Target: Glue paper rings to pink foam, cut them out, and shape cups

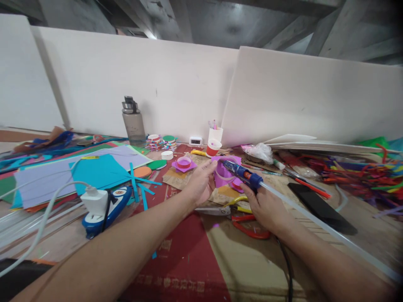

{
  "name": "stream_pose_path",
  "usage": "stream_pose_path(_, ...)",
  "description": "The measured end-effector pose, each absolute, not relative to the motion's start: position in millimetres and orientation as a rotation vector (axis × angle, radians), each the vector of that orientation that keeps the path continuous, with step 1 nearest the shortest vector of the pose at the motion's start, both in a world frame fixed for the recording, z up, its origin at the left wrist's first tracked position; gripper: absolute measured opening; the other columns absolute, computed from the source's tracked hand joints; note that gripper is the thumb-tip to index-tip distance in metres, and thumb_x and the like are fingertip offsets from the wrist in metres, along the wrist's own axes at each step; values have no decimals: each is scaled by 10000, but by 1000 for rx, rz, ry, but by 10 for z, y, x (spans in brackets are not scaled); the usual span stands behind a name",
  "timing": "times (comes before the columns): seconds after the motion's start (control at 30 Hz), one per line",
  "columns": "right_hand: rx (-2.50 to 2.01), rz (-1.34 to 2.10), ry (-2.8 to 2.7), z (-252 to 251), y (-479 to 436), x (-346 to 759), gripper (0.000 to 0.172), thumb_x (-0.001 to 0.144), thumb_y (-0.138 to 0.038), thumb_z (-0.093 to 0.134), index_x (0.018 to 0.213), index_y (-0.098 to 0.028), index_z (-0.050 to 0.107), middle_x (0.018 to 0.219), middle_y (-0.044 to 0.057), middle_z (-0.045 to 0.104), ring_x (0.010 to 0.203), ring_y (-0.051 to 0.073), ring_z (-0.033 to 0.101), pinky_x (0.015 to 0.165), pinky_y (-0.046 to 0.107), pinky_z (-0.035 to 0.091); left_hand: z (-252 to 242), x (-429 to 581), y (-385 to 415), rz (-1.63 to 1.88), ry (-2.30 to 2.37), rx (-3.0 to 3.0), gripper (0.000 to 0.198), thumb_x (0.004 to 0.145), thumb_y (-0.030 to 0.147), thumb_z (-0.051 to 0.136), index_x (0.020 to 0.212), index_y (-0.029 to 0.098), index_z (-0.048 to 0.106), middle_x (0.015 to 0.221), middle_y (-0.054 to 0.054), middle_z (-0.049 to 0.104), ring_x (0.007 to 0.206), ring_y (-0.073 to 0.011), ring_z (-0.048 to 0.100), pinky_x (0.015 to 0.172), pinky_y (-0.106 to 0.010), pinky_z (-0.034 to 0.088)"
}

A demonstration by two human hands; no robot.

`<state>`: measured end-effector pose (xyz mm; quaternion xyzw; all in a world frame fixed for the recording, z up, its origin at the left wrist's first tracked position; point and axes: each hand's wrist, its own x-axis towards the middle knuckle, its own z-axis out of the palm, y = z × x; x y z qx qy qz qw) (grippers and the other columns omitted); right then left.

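My left hand [203, 180] pinches the edge of a purple paper piece [221, 178] that carries a pale ring [227, 178]. My right hand [262, 201] is wrapped round a blue glue gun [244, 173], whose dark nozzle points left at the ring. A long translucent glue stick [315, 212] runs out of the gun's back toward the lower right. Left of the hands, a red and white ring sits on a small purple square [184, 164]. Below the hands lie scissors with red handles [252, 230] and a yellow-handled tool [239, 203].
A blue power strip [118, 205] with a white plug lies at left, near turquoise paper [97, 174]. A bottle [134, 121] and paper cups [214, 147] stand by the white board. At right are a black phone [319, 205] and colourful pipe cleaners [355, 167].
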<state>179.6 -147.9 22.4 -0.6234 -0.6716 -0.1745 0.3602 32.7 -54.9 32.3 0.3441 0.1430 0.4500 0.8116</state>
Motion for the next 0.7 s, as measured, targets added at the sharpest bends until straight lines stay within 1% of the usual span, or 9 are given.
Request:
stream_pose_path(0.1,-1614,-358,-1704,212,-1463,1805,300,914,-408,371,920,-204,592,771,80,652,657,213,616,590,306,479,336,323,-563,986,294,722,99,802,149,625,892,123,657,831,-48,717,671,-109,652,677,-218,522)
stream_pose_path(0.2,-1635,-357,-1670,203,-1452,1813,269,907,-386,393,939,-196,582,822,91,659,716,225,624,628,315,479,324,318,-556,997,269,734,84,778,136,645,860,120,654,786,-36,712,627,-105,641,631,-210,515)
stream_pose_path(0.3,-1641,-389,-1658,198,-1445,1820,302,914,-384,378,1001,-173,576,895,116,662,804,247,629,694,342,482,312,318,-548,1011,246,750,87,777,135,638,860,116,652,769,-33,708,624,-108,638,614,-210,505)
stream_pose_path(0.37,-1649,-400,-1645,196,-1443,1824,323,915,-387,377,1047,-160,566,922,127,661,835,258,629,711,354,480,313,320,-548,1023,235,756,75,781,133,629,852,121,649,763,-28,706,628,-106,636,609,-206,498)
stream_pose_path(0.5,-1656,-375,-1655,199,-1447,1832,306,913,-369,393,1065,-162,558,911,123,664,823,257,634,705,353,479,324,319,-546,1022,244,771,61,772,126,635,833,131,641,741,-12,691,613,-97,626,610,-205,499)
stream_pose_path(0.7,-1652,-394,-1737,225,-1491,1796,315,914,-389,355,955,-198,601,785,96,653,700,236,627,622,333,489,295,318,-514,963,300,863,191,763,184,660,945,127,653,851,-48,705,677,-123,638,643,-241,510)
